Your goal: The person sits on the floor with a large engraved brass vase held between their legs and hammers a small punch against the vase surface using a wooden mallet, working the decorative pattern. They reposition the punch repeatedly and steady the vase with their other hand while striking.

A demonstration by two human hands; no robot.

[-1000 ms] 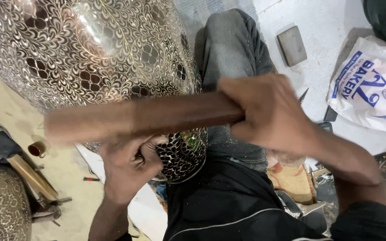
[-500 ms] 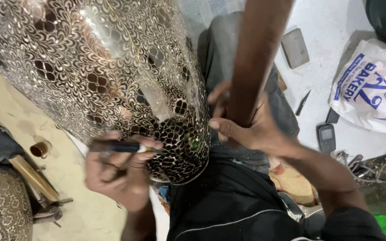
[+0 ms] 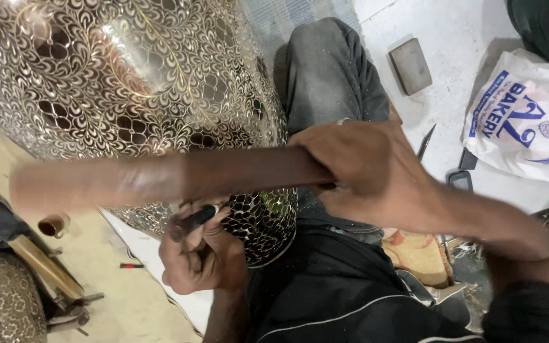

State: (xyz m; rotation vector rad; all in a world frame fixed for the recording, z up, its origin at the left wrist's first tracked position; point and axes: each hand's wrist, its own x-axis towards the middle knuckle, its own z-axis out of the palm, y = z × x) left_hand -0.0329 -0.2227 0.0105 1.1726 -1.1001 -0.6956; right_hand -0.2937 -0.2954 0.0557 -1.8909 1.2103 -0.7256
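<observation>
A large engraved metal vessel (image 3: 122, 89), covered in fine leaf patterns, rests against my lap. My left hand (image 3: 201, 257) grips a small dark chisel (image 3: 193, 219) with its tip against the vessel's lower rim. My right hand (image 3: 366, 168) holds a long brown wooden stick (image 3: 160, 178) lying level across the view, just above the chisel's end. The stick is motion-blurred toward its left end.
A white printed plastic bag (image 3: 525, 117) lies at the right. A grey block (image 3: 411, 65) sits on the pale floor above it, with a dark phone (image 3: 460, 181) nearby. Another engraved vessel (image 3: 1, 305) and loose tools (image 3: 49, 270) lie at the lower left.
The stick was raised upright half a second ago and has swung back down to level over the chisel. My left hand stays at the vessel's rim with the chisel.
</observation>
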